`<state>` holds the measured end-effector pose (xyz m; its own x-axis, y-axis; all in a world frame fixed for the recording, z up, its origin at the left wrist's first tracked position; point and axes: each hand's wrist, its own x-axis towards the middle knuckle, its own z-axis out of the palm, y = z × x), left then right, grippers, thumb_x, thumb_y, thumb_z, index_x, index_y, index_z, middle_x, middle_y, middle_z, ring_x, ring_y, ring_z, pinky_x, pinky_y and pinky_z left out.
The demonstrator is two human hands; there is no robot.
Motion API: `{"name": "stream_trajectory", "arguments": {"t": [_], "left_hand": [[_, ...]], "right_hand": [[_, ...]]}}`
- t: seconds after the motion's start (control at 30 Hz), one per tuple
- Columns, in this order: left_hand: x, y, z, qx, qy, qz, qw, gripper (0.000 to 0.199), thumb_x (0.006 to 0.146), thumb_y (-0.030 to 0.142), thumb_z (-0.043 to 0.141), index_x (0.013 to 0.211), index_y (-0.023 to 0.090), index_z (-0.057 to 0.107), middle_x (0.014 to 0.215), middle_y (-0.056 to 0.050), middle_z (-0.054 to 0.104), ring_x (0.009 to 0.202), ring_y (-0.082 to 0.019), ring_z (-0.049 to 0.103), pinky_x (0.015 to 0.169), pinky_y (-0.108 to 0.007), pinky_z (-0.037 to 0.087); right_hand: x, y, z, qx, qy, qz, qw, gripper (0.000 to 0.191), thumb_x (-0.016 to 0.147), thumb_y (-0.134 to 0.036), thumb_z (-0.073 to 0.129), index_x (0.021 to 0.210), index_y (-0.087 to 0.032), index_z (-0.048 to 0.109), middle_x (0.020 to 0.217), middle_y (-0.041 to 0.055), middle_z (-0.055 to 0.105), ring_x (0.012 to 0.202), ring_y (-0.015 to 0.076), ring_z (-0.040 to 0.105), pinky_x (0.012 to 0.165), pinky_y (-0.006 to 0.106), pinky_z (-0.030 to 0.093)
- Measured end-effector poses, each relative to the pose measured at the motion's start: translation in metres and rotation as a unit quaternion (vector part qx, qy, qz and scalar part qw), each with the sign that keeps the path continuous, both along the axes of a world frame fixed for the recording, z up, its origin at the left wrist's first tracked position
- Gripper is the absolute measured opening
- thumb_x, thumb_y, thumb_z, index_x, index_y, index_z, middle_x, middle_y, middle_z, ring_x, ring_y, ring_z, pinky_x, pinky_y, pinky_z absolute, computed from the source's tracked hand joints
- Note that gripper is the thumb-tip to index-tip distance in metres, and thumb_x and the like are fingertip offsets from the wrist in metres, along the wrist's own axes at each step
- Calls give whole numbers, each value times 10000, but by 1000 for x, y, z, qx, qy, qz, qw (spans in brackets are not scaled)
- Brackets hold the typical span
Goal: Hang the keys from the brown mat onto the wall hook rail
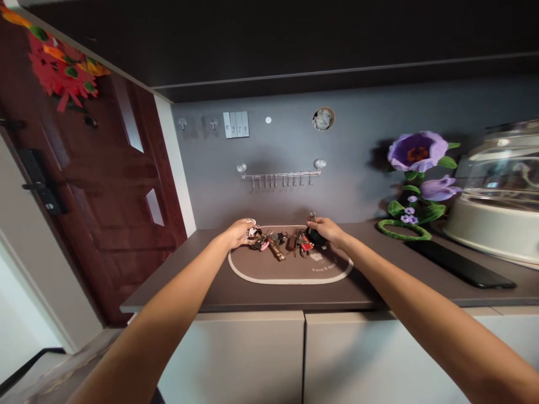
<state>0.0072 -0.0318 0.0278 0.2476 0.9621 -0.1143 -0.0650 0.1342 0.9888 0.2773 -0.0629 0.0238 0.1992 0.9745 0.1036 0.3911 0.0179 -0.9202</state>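
Observation:
On the counter lies a brown oval mat (pixel 290 273) with a pale border. Several sets of keys with charms (pixel 278 239) spread in a row across its back half; a patterned strap (pixel 277 251) and a red tag (pixel 306 243) stand out among them. At the left end of the row, my left hand (pixel 240 233) is closed in a pinch on a keychain (pixel 251 230) with white and dark parts. My right hand (pixel 328 230) pinches another keychain at the right end, with a metal clasp (pixel 311 216) above the fingers and a dark piece below.
A clear rail with small hooks (pixel 278 176) is fixed to the wall behind the mat. To the right are purple flowers (pixel 419 152), a black phone (pixel 461 265) and a domed appliance (pixel 497 213). A dark shelf (pixel 303 45) overhangs the counter. A red-brown door (pixel 122 185) stands left.

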Motion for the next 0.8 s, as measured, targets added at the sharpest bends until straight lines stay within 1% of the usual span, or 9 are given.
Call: {"name": "stream_trajectory", "arguments": {"t": [0.1,0.2,0.3,0.4,0.5,0.57,0.63,0.7,0.8], "left_hand": [[-11,6,-3,96,128,12,987,24,736,192,544,728,174,529,725,-19,571,652,-124,532,669,-294,452],[-18,11,-5,195,210,-4,958,67,653,152,606,618,170,552,607,0,542,647,-137,503,661,-242,416],[-21,11,-5,258,257,-21,931,119,588,97,619,534,177,551,557,8,529,645,-150,492,674,-231,394],[-23,6,-6,277,293,-49,914,157,541,33,609,558,186,578,595,14,563,664,-149,502,696,-224,381],[-27,0,-8,286,304,-83,905,257,506,-16,608,657,192,616,692,11,609,690,-145,524,699,-218,374],[-31,-4,-6,280,290,-91,910,283,502,-12,623,698,192,627,739,1,623,707,-146,536,694,-216,373],[-33,-9,-3,271,275,-84,919,244,513,25,649,695,187,630,734,-5,622,698,-143,536,684,-216,374],[-34,-15,1,269,268,-74,922,185,533,84,674,684,180,631,713,-6,617,678,-140,530,666,-218,376],[-33,-25,6,260,241,-77,932,148,577,172,684,716,173,632,726,-20,623,672,-139,532,638,-222,385]], "right_hand": [[12,3,-1,30,-88,-23,995,171,672,-296,594,603,-141,574,481,-23,502,475,84,428,495,205,321],[18,5,0,39,-90,-33,995,188,680,-316,580,615,-139,579,508,-14,524,489,87,435,509,210,324],[20,5,1,32,-79,-31,996,288,690,-420,557,611,-143,573,479,-12,512,456,88,410,496,222,321],[20,3,3,11,-127,-37,991,394,663,-519,555,545,-143,571,452,5,510,448,98,411,505,238,324],[20,-1,7,11,-161,-38,986,449,668,-562,529,525,-141,597,516,44,572,488,117,461,549,249,348],[19,-5,10,16,-153,-36,987,457,695,-558,502,540,-144,617,563,59,604,509,124,487,567,246,359],[19,-8,13,20,-146,-44,988,439,716,-523,502,533,-143,625,569,67,614,519,128,501,564,240,362],[18,-12,16,28,-144,-57,988,396,726,-462,528,521,-138,624,554,71,613,527,132,511,557,234,364],[17,-17,20,52,-116,-64,990,347,735,-406,544,529,-134,611,502,55,584,499,124,498,544,231,374]]}}
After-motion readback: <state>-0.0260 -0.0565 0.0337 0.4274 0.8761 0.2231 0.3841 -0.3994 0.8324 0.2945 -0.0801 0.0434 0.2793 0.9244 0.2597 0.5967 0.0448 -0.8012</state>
